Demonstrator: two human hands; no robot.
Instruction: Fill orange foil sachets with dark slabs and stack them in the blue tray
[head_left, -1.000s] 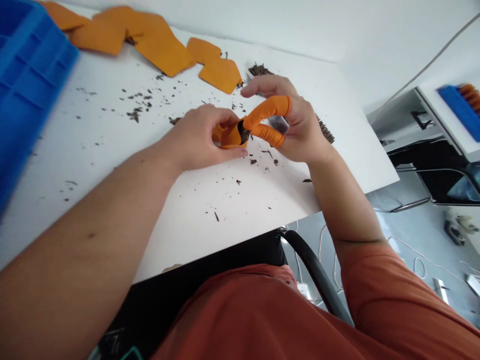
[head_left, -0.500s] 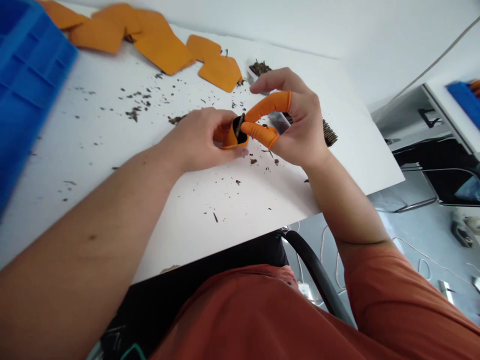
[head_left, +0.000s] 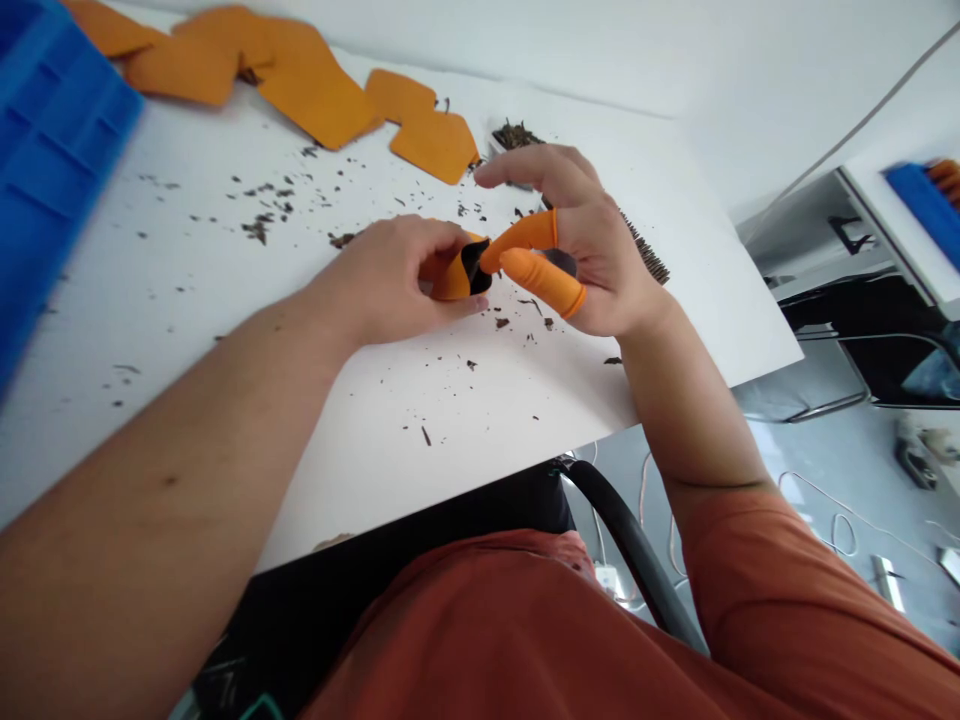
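My left hand (head_left: 401, 275) is wrapped round a small orange pouch (head_left: 452, 280), whose dark open mouth faces right. My right hand (head_left: 581, 235) wears orange covers on its thumb and index finger. Its index fingertip reaches into the mouth of the pouch, while the thumb stands apart from it with nothing visible between them. The other fingers of that hand are raised and spread. Behind the hands lie flat orange pieces (head_left: 433, 145) on the white table (head_left: 360, 420). Dark dried bits (head_left: 259, 228) are scattered around.
A blue crate (head_left: 56, 160) stands at the left edge. Behind my right hand is a container of dark dried pieces (head_left: 516, 135), and a row of thin brown sticks (head_left: 649, 255) lies right of it. A chair armrest (head_left: 630, 540) is below the table's front edge.
The thumb of my right hand has moved away from its index finger and from the pouch. The index fingertip has gone to the pouch's mouth. My left hand keeps its hold.
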